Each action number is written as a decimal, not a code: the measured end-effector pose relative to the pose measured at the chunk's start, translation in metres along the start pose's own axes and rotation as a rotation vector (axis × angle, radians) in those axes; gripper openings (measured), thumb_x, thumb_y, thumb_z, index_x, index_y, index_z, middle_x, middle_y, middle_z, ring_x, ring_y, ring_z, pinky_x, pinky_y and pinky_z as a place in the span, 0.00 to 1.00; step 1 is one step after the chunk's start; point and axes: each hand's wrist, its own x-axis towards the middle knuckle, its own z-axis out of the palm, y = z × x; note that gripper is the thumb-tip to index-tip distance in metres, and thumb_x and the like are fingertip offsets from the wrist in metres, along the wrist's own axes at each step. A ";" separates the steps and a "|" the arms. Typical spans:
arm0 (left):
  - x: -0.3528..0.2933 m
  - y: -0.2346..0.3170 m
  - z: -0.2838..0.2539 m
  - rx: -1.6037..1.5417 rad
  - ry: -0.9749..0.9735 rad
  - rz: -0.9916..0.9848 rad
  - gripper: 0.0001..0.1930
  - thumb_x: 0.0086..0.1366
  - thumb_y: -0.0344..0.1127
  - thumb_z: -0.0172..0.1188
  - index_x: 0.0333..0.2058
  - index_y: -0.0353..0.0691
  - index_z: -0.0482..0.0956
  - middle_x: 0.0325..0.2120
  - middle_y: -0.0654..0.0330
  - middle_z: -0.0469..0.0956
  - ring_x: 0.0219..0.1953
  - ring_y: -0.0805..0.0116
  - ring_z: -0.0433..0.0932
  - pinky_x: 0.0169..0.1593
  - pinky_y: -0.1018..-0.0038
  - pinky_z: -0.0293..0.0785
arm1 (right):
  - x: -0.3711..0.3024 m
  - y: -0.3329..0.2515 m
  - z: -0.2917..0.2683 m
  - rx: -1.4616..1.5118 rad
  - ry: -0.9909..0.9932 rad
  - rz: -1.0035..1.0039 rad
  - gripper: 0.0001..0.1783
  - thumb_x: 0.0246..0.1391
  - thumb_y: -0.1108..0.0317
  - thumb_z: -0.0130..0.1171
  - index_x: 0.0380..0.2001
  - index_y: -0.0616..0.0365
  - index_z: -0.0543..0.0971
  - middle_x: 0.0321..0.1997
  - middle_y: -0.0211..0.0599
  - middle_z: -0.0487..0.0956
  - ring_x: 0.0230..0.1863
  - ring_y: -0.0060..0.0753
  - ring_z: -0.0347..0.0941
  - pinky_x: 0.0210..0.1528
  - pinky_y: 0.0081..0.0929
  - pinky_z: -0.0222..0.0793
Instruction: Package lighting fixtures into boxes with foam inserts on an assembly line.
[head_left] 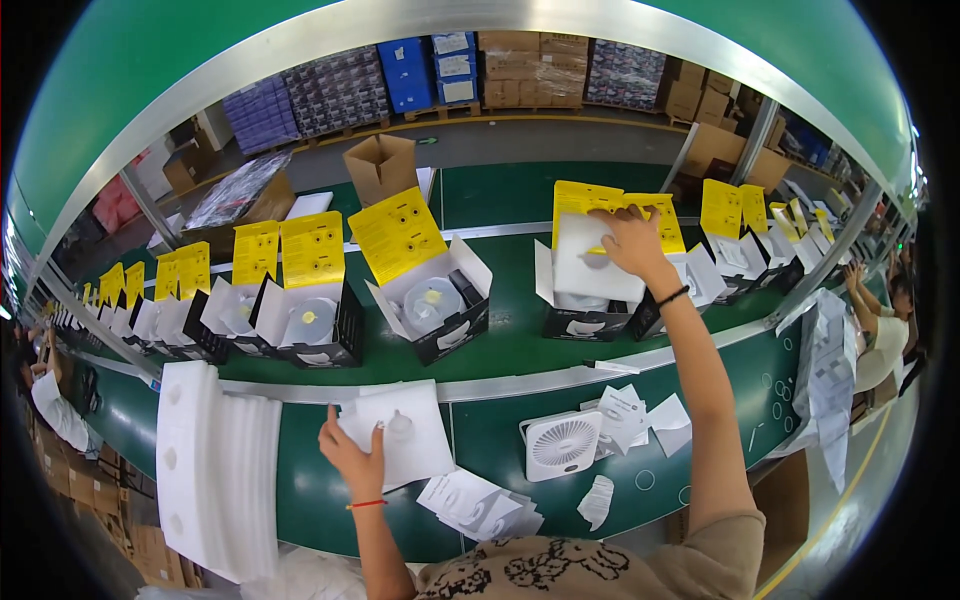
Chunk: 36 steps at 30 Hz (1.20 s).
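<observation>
Foam insert in right hand's closed grip over green conveyor; left hand grips foam sheet.

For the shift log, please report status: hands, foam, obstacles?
Right hand presses foam insert into open box. Left hand grips foam sheet on bench. Nothing blocking.

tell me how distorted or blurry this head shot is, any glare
Head view: strong fisheye, the conveyor rail bows and corners go black; centre is sharp, with the right hand on a foam sheet and left hand crisp; lighting even, shadows soft, white foam stack nearly washed out.
</observation>
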 end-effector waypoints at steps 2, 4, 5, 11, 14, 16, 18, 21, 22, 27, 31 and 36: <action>-0.001 -0.020 -0.006 0.000 -0.045 -0.071 0.40 0.47 0.37 0.63 0.56 0.34 0.52 0.46 0.41 0.57 0.49 0.47 0.59 0.53 0.62 0.56 | 0.008 0.010 0.039 -0.001 -0.113 0.030 0.28 0.42 0.68 0.48 0.52 0.42 0.66 0.51 0.43 0.66 0.52 0.45 0.58 0.53 0.63 0.41; -0.002 -0.035 -0.006 -0.005 -0.089 -0.139 0.41 0.47 0.39 0.64 0.56 0.34 0.51 0.47 0.40 0.56 0.49 0.46 0.59 0.53 0.62 0.57 | 0.013 0.019 0.086 -0.004 -0.223 0.062 0.29 0.43 0.68 0.47 0.54 0.41 0.64 0.55 0.43 0.63 0.57 0.46 0.55 0.54 0.69 0.36; -0.002 -0.040 -0.006 -0.060 -0.142 -0.153 0.41 0.47 0.40 0.64 0.56 0.34 0.51 0.47 0.41 0.56 0.49 0.46 0.60 0.52 0.62 0.58 | 0.009 0.022 0.115 -0.078 -0.075 0.039 0.28 0.46 0.67 0.45 0.55 0.39 0.62 0.57 0.43 0.61 0.59 0.47 0.52 0.54 0.72 0.32; -0.010 -0.069 -0.005 -0.120 -0.260 -0.166 0.36 0.50 0.40 0.62 0.54 0.34 0.55 0.47 0.42 0.57 0.48 0.46 0.62 0.52 0.64 0.60 | -0.012 -0.001 0.159 0.100 -0.087 0.140 0.22 0.55 0.57 0.40 0.55 0.37 0.62 0.65 0.37 0.49 0.65 0.51 0.41 0.54 0.72 0.25; -0.011 -0.077 -0.004 -0.102 -0.269 -0.148 0.30 0.52 0.40 0.60 0.51 0.34 0.60 0.47 0.43 0.58 0.48 0.47 0.62 0.52 0.64 0.61 | -0.017 0.015 0.165 0.312 -0.059 0.092 0.22 0.55 0.55 0.42 0.54 0.38 0.63 0.65 0.36 0.49 0.64 0.50 0.43 0.56 0.70 0.27; -0.008 -0.082 -0.006 -0.101 -0.258 -0.134 0.27 0.52 0.39 0.59 0.49 0.34 0.63 0.47 0.43 0.58 0.48 0.47 0.62 0.51 0.64 0.61 | -0.018 0.011 0.164 0.263 -0.060 0.093 0.22 0.54 0.54 0.42 0.54 0.39 0.64 0.65 0.35 0.49 0.64 0.50 0.44 0.56 0.69 0.30; -0.007 -0.087 -0.008 -0.097 -0.266 -0.122 0.25 0.52 0.40 0.60 0.46 0.34 0.66 0.46 0.43 0.59 0.47 0.48 0.63 0.51 0.64 0.61 | -0.020 0.006 0.161 0.214 -0.068 0.099 0.22 0.54 0.53 0.43 0.53 0.40 0.65 0.64 0.35 0.50 0.64 0.49 0.45 0.57 0.67 0.32; -0.006 -0.092 -0.006 -0.082 -0.221 -0.111 0.24 0.52 0.40 0.60 0.45 0.35 0.67 0.46 0.43 0.59 0.47 0.47 0.63 0.51 0.64 0.61 | -0.019 0.002 0.154 0.178 -0.097 0.161 0.22 0.54 0.55 0.43 0.53 0.39 0.65 0.64 0.40 0.51 0.64 0.50 0.45 0.57 0.66 0.37; -0.006 -0.092 -0.007 -0.082 -0.226 -0.109 0.24 0.52 0.40 0.60 0.45 0.35 0.67 0.46 0.43 0.59 0.47 0.47 0.63 0.51 0.64 0.61 | -0.021 0.001 0.151 0.142 -0.048 0.149 0.21 0.54 0.57 0.44 0.52 0.42 0.67 0.61 0.44 0.55 0.61 0.50 0.49 0.56 0.60 0.44; -0.004 -0.095 -0.013 0.028 -0.274 -0.032 0.32 0.47 0.45 0.64 0.48 0.34 0.65 0.47 0.43 0.58 0.48 0.46 0.61 0.50 0.59 0.60 | -0.058 -0.038 0.119 0.438 0.500 -0.077 0.07 0.48 0.68 0.49 0.30 0.60 0.71 0.33 0.51 0.71 0.37 0.52 0.67 0.37 0.38 0.63; 0.003 -0.107 -0.017 0.029 -0.308 -0.060 0.35 0.46 0.48 0.65 0.49 0.33 0.63 0.47 0.43 0.58 0.48 0.46 0.60 0.50 0.59 0.60 | -0.114 -0.054 0.131 0.480 -0.213 -0.124 0.18 0.44 0.54 0.55 0.25 0.60 0.73 0.23 0.51 0.72 0.26 0.52 0.68 0.29 0.39 0.64; 0.012 -0.119 -0.019 -0.007 -0.350 -0.088 0.36 0.47 0.48 0.64 0.49 0.31 0.63 0.47 0.43 0.58 0.47 0.46 0.60 0.50 0.59 0.59 | -0.154 -0.035 0.151 0.298 -0.989 -0.101 0.33 0.29 0.37 0.62 0.21 0.61 0.73 0.22 0.44 0.74 0.23 0.40 0.69 0.26 0.34 0.62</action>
